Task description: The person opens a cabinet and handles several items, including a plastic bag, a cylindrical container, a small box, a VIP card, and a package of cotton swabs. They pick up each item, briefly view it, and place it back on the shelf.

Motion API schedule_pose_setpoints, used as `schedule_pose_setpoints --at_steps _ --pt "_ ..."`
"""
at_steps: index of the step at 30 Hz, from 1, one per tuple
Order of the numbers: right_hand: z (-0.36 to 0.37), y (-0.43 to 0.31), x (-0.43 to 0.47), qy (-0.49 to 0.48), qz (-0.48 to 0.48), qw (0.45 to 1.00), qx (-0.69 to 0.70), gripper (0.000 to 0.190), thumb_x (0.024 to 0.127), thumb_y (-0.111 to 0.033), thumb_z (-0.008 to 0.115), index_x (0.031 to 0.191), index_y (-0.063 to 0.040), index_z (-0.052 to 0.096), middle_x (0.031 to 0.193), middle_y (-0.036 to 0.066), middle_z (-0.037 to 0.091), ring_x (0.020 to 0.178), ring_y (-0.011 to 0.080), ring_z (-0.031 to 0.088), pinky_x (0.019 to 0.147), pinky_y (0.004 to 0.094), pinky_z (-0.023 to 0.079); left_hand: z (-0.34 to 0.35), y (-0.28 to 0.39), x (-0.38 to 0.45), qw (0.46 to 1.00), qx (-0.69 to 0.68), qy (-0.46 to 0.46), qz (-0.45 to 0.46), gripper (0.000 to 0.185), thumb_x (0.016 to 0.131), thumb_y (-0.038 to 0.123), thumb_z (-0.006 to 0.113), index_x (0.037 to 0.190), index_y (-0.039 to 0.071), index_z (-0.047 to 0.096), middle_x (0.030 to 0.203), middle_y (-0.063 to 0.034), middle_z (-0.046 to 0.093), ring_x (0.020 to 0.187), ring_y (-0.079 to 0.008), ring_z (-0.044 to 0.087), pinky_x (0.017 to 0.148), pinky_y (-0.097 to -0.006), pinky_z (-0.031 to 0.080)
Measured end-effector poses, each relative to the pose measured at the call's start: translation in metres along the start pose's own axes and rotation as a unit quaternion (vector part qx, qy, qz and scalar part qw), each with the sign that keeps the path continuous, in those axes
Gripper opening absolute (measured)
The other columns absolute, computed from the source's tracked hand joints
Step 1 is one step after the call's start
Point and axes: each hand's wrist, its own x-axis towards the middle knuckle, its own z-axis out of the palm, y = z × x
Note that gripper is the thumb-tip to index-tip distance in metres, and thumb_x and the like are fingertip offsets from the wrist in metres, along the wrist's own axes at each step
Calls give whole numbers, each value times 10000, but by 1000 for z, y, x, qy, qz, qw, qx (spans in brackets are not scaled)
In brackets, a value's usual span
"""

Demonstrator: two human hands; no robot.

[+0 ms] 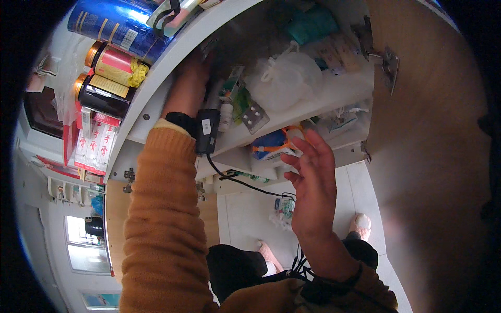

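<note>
My left hand (195, 70) reaches deep into an open cabinet's upper shelf; its fingers are lost in shadow, so its hold cannot be seen. A black device (207, 131) with a cable sits at that wrist. Beside this hand are a small green-and-white box (231, 86), a white bottle (226, 115), a blister pack of tablets (255, 118) and a knotted white plastic bag (287, 82). My right hand (315, 187) is raised before the lower shelf, empty, with loosely bent fingers. Near its fingertips lies a blue-and-orange package (274, 144).
An open wooden door (426, 137) stands at right, its metal hinge (387, 70) sticking out. On the cabinet top at left are dark jars (103, 94), a blue canister (113, 27) and red-and-white boxes (92, 146). The black cable (250, 187) hangs between my arms.
</note>
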Motion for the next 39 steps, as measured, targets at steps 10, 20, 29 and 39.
schedule_pose_setpoints --at_steps 10,20,29,39 --pt "-3 -4 1 -4 32 999 14 400 978 -234 444 1360 -127 398 1259 73 517 1001 152 529 838 289 401 -52 25 -59 998 -48 16 41 560 904 394 564 1378 119 448 1417 -177 429 1320 -343 389 1100 -397 301" --pt "-1 -1 2 0 33 999 19 400 978 -249 453 1355 -121 407 1259 63 519 996 142 527 835 284 396 -39 20 -13 1000 -22 18 6 599 888 417 579 1387 119 436 1418 -177 428 1325 -341 382 1106 -406 290" --pt "-1 -4 -4 0 40 999 33 389 963 -190 465 1346 -143 414 1267 65 521 981 134 543 839 285 400 -33 34 4 999 -16 -36 -3 634 873 439 594 1395 119 426 1419 -176 427 1330 -338 375 1110 -414 281" --pt "-7 -6 -4 -10 58 997 44 373 961 -196 470 1327 -134 437 1236 50 542 977 133 545 825 278 402 -39 34 -12 999 -5 -46 10 674 857 462 609 1404 120 414 1420 -176 426 1336 -336 368 1116 -422 271"
